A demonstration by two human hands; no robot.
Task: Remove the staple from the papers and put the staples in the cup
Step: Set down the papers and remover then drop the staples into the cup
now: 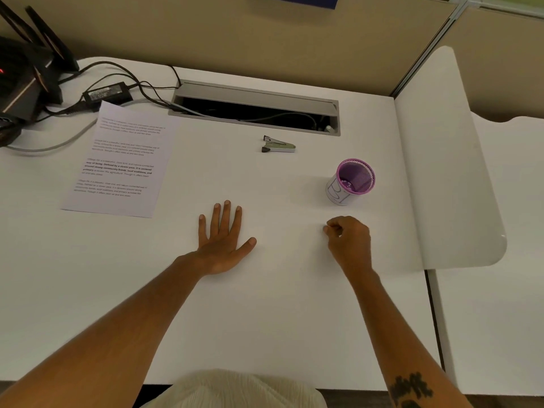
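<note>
While visible: one cup (351,181), one stapler (278,144).

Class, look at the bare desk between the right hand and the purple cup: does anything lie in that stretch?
Nothing visible does. The right hand sits just below the purple cup with only bare desk between them; the staple remover lies off to the left.
</note>
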